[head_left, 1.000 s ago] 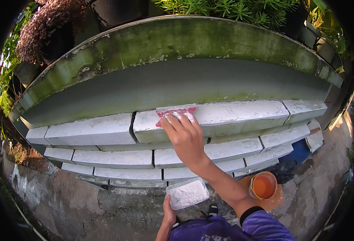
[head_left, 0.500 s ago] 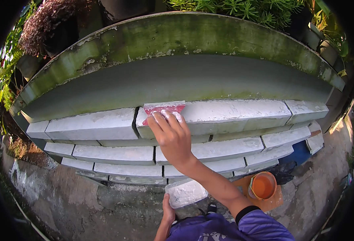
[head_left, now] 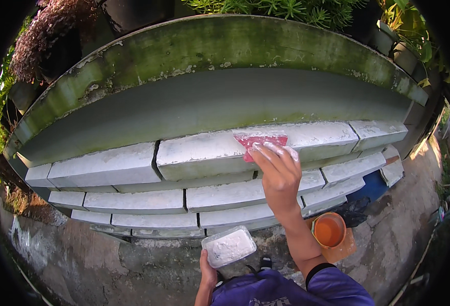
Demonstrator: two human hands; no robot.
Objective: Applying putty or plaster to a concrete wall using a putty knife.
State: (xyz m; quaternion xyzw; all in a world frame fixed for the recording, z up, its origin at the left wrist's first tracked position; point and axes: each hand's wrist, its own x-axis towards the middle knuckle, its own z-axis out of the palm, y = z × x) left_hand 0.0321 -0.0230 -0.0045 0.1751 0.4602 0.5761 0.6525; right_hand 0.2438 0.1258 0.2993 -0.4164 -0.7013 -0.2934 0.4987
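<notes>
My right hand [head_left: 281,176] is closed on a red putty scraper [head_left: 259,143] with a wide blade, its fingertips smeared white. The blade lies against the white-coated top of a long block [head_left: 199,148] in the upper course of the stepped wall. Low in front of me, my left hand [head_left: 208,266] grips a shallow clear tub [head_left: 230,246] by its left edge. White paste [head_left: 231,247] fills much of the tub. The left fingers under the tub are hidden; its thumb shows at the side.
Behind the blocks rises a mossy green concrete ledge [head_left: 209,46] with potted plants [head_left: 276,7] above. To the right, an orange bucket [head_left: 329,230] stands on a brown board [head_left: 341,251] beside a black plastic bag [head_left: 355,211]. Lower block courses [head_left: 138,202] step down toward the concrete floor [head_left: 77,255].
My right hand has slid the scraper rightward along the block top. The tub in my left hand has shifted slightly left. The whole view has moved a little.
</notes>
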